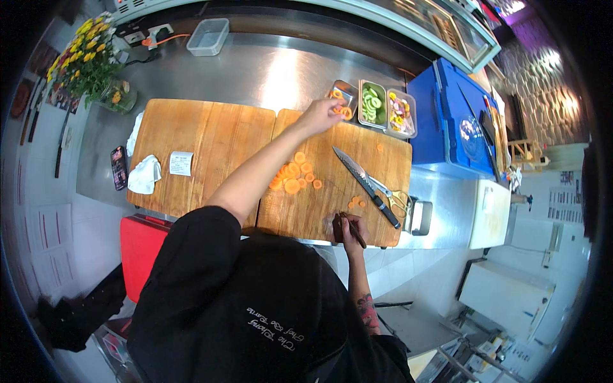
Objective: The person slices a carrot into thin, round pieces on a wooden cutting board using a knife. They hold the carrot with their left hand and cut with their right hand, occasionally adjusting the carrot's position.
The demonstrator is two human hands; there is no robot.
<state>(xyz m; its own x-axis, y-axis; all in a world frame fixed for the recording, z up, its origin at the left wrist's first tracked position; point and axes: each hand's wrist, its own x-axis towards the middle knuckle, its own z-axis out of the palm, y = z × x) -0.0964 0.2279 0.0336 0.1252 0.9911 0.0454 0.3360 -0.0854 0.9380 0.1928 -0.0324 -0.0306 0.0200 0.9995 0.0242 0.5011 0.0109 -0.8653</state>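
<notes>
My left hand (322, 116) reaches across the board to a small steel container (351, 91). Orange carrot slices (344, 112) are in its fingers at the container's near rim. Low on the right wooden cutting board (316, 210), my right hand (355, 233) grips a dark slender tool (357, 235), whose kind I cannot make out. Round carrot slices (293, 174) lie in a loose pile mid-board, and a few tiny carrot pieces (357, 202) sit further right. A kitchen knife (361, 179) with a black handle lies beside gold-handled scissors (396, 200).
Containers of sliced cucumber (371, 103) and edible flowers (401, 112) stand behind the board. A blue lidded bin (431, 124) is at right. The left board (206, 139) bears a printed slip (181, 163) and a white cloth (145, 175); a phone (119, 167) lies beyond it.
</notes>
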